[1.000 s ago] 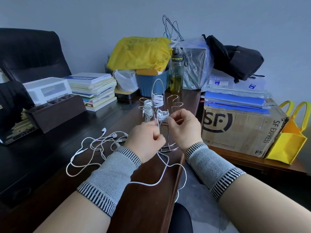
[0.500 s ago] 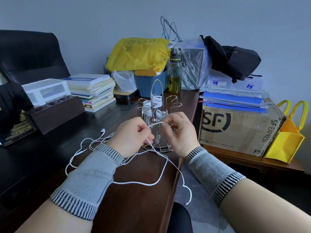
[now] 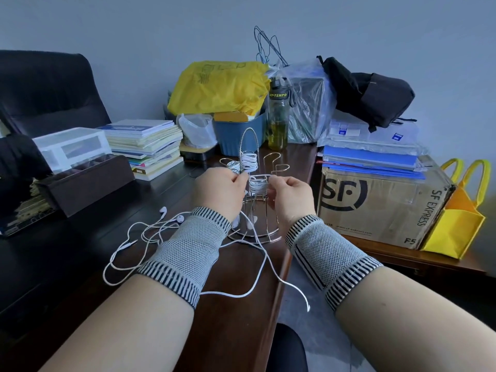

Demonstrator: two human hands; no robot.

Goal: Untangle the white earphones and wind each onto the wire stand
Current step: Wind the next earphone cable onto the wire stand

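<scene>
earphones [image 3: 258, 184], part wound on a prong of the wire stand [image 3: 252, 210] on the bench [image 3: 236, 331]; left hand [image 3: 218, 191] and right hand [image 3: 291, 196] each pinch the cord. best keep it taut, laying turns snug, feeding slack steadily.

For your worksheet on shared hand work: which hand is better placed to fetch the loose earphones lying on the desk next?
Probably the left hand. The loose earphones lie on its side of the stand, just beside that wrist. The right hand sits on the stand's far side and pinches the cord being wound.
</scene>
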